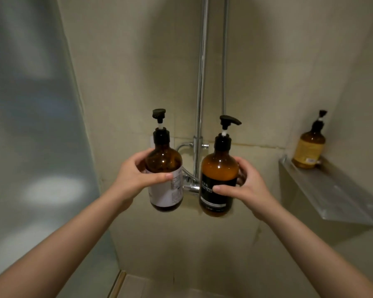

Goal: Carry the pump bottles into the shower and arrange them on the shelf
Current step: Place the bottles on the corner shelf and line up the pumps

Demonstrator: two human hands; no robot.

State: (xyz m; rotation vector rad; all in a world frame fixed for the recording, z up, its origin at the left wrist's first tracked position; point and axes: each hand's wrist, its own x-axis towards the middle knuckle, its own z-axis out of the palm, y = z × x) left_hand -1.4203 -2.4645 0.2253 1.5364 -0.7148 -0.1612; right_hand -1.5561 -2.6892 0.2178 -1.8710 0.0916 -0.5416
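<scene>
My left hand [136, 175] grips a dark amber pump bottle with a pale label [167, 190], held upright in the air. My right hand [246, 186] grips a second amber pump bottle with a black label [218, 168], also upright, a little to the right of the first. Both bottles hang in front of the shower wall, close together but apart. A metal shelf [332, 196] is fixed in the right corner. On its far end stands a third amber pump bottle with a yellow label [309, 147].
A chrome shower riser pipe [200, 82] and hose [224, 61] run down the tiled back wall to a mixer tap [191, 187] behind the held bottles. A frosted glass panel [30, 125] closes the left side. The shower floor edge [119, 280] shows below.
</scene>
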